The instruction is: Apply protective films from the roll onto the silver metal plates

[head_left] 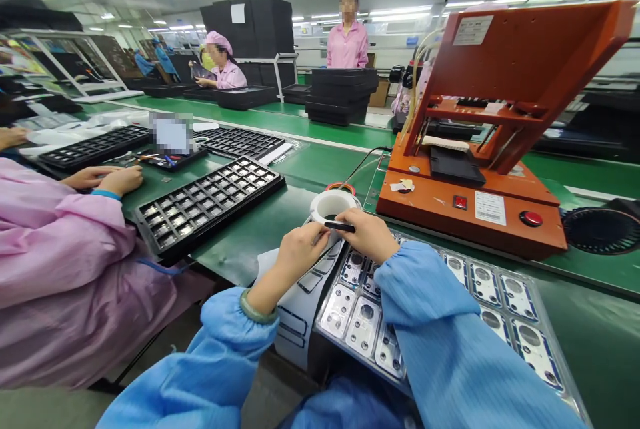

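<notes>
In front of me, my left hand [301, 250] is closed in a pinch, and what lies between its fingertips is too small to make out. My right hand [371, 234] is closed on a slim black piece [341, 226], whose left end comes close to the left fingertips. Just behind both hands stands a white roll [331, 202]. A white backing strip [293, 326] with thin dark frame-shaped outlines hangs over the table edge below my left hand. Under my right forearm lies a clear tray [327, 334] holding several silvery plates [364, 326] with round holes.
An orange press [470, 196] with a raised top stands at the right, near a black round fan-like grille [603, 229]. At left, a black compartment tray [210, 206] holds several small parts. A co-worker in a pink sleeve [55, 216] sits beside me. Stacked black trays [340, 96] stand farther back.
</notes>
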`<state>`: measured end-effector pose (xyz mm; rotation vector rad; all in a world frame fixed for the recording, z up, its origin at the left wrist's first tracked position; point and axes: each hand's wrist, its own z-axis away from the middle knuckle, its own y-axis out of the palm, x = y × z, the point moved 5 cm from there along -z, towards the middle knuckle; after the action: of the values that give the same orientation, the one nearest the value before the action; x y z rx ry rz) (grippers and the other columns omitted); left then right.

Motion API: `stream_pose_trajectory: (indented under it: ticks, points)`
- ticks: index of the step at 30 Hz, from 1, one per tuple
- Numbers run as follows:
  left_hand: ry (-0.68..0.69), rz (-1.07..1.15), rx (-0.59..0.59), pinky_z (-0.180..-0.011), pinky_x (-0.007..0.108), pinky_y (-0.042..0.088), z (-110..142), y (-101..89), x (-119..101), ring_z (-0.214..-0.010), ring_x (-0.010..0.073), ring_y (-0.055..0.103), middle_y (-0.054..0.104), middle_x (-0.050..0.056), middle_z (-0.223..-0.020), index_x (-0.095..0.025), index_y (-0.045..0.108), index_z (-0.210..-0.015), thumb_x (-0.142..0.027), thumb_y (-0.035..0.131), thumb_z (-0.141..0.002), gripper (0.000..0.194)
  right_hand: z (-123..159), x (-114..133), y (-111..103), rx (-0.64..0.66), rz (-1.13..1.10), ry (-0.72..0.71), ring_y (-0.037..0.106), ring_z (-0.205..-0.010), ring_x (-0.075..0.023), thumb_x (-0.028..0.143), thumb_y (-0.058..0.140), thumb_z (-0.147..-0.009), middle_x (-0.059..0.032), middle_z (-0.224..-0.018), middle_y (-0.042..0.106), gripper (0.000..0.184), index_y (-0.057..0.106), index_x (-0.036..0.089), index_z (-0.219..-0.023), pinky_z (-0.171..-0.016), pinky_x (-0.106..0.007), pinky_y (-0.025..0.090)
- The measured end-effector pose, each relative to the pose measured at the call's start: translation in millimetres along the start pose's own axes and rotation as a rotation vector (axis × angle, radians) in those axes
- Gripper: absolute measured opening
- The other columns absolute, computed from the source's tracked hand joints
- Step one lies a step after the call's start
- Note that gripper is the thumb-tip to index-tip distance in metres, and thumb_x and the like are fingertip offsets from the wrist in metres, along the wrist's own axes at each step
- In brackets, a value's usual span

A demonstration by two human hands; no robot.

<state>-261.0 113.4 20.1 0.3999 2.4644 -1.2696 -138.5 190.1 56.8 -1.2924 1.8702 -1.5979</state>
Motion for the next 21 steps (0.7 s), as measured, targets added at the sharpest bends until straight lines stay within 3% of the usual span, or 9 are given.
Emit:
stream_pose_trajectory:
  ticks: [5, 15, 21]
  points:
    - [0.05, 0.006, -0.036, -0.068, 0.026, 0.049, 1.3, 2.9, 3.3, -0.077, 0.0169, 0.068, 0.073, 0.001, -0.086, -0.022, 0.065, -0.089, -0.033, 0.053, -0.088, 0.016, -2.8, -3.9, 4.6, -0.015, -0.066, 0.003, 0.063, -0.094, -0.0179, 0.027, 0.06, -0.086, 0.0006, -0.104, 0.068, 0.011, 0.065, 0.025, -0.096, -0.078, -0.028, 0.048]
    - [0.116, 0.058, -0.074, -0.07, 0.024, 0.05, 3.2, 7.1, 5.2, -0.077, 0.0143, 0.067, 0.072, 0.002, -0.089, -0.022, 0.063, -0.095, -0.029, 0.047, -0.091, 0.017, -2.7, -9.2, 10.9, -0.063, -0.19, -0.02, 0.064, -0.093, -0.0155, 0.025, 0.06, -0.086, 0.0005, -0.104, 0.069, 0.012, 0.066, 0.026, -0.097, -0.079, -0.026, 0.049]
    - [0.257, -0.013, -0.091, -0.07, 0.025, 0.048, 1.0, 5.5, 5.2, -0.078, 0.0142, 0.065, 0.071, 0.004, -0.089, -0.02, 0.064, -0.091, -0.022, 0.041, -0.093, 0.023, -1.2, -6.3, 13.9, -0.127, -0.227, 0.016, 0.064, -0.085, -0.0158, 0.026, 0.06, -0.085, -0.0008, -0.094, 0.069, 0.01, 0.066, 0.023, -0.092, -0.072, -0.026, 0.048]
